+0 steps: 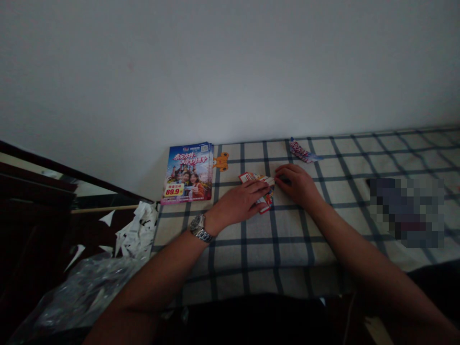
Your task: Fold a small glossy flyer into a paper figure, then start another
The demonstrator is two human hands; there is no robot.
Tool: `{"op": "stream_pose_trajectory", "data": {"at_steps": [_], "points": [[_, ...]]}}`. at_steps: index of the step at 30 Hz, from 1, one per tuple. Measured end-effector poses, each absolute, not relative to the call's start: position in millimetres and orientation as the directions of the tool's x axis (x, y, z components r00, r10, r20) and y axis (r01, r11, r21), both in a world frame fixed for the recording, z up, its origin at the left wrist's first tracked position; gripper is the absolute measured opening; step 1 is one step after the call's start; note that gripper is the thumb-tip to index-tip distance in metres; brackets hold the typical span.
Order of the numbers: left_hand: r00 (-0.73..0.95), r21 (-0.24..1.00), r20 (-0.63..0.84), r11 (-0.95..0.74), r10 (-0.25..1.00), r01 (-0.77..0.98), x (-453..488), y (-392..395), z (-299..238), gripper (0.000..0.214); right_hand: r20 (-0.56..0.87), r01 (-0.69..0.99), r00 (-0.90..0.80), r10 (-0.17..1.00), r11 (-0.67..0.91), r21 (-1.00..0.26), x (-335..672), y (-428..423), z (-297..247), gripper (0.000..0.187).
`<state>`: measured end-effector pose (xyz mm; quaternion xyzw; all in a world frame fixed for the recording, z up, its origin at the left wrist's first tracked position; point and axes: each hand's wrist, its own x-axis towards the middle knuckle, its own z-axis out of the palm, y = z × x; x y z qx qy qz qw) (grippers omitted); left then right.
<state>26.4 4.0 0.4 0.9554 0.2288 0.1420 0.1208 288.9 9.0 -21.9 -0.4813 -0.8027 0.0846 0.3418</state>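
Note:
A small folded flyer [268, 200], red, white and multicoloured, lies on the checked cloth in front of me. My left hand [246, 197], with a metal watch on its wrist, rests over the flyer, fingers stretched across it and thumb apart below. Much of the paper is hidden under that hand. At the flyer's right corner, my right hand [294, 183] has its fingers bent and thumb drawn in, pinching the paper's edge. Beyond the right hand lies a twisted, folded piece of printed paper [301, 151], blue and pink.
A stack of printed flyers [189, 175] sits at the cloth's left end by the wall. The checked cloth [230, 249] covers the surface. Torn white paper [138, 230] and clear plastic [89, 282] lie down at the left. A pixelated dark object [406, 211] is at the right.

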Motion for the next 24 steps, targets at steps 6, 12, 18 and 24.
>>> {"op": "stream_pose_trajectory", "data": {"at_steps": [6,12,18,24], "points": [[0.85,0.277,0.227,-0.869,0.475,0.411,28.1,4.2,0.3,0.041,0.47,0.726,-0.276,0.838,0.502,-0.469,289.4,10.3,-24.7,0.005],[0.85,0.269,0.22,-0.868,0.478,0.418,27.6,4.0,2.6,0.042,0.477,0.716,-0.294,0.829,0.521,-0.465,289.3,8.2,-20.5,0.003],[0.852,0.279,0.213,-0.866,0.478,0.416,25.5,4.2,0.3,0.046,0.458,0.723,-0.309,0.833,0.519,-0.456,290.7,7.1,-20.5,0.001],[0.849,0.286,0.207,-0.86,0.486,0.423,25.5,4.4,0.7,0.047,0.446,0.721,-0.366,0.817,0.552,-0.419,293.3,8.0,-23.6,0.003]]}}
